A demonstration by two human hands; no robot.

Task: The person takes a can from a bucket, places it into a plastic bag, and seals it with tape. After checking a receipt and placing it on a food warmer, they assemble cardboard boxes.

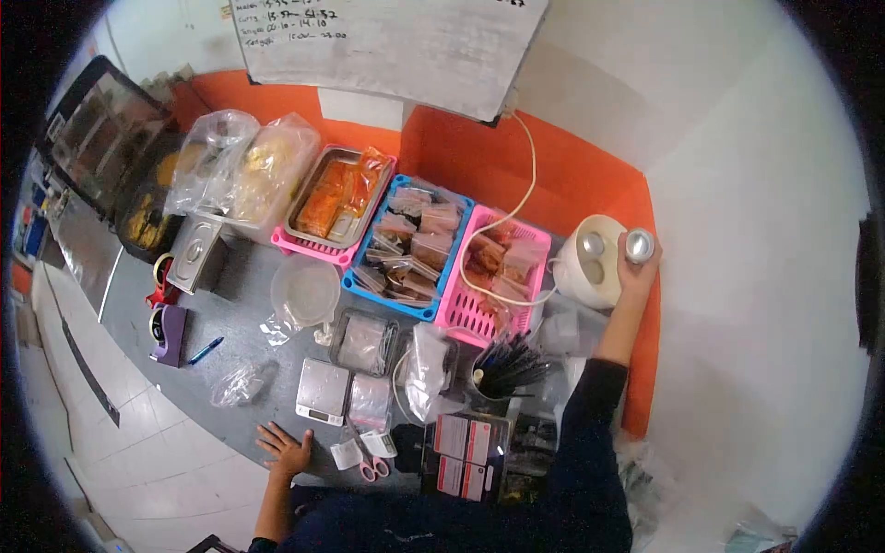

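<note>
At the right, my right hand (638, 263) is closed around a small container with a round silver top (639, 245); its body is mostly hidden by the fingers. That hand is beside a cream-coloured round appliance (583, 276) with round openings in its top and a cord. My left hand (286, 451) lies flat at the grey table's (241, 318) near edge, fingers spread, holding nothing. Close to it are a small digital scale (323, 385), pink-handled scissors (371, 461) and a stack of clear bags (370, 402).
Along the back stand a pink basket (539, 241) and a blue basket (350, 284) of small packets, a metal tray (363, 218) of orange-red food and large plastic bags (267, 170). Tape dispensers (169, 336) and a blue pen (205, 350) lie left. Black boxes (505, 461) are near my body.
</note>
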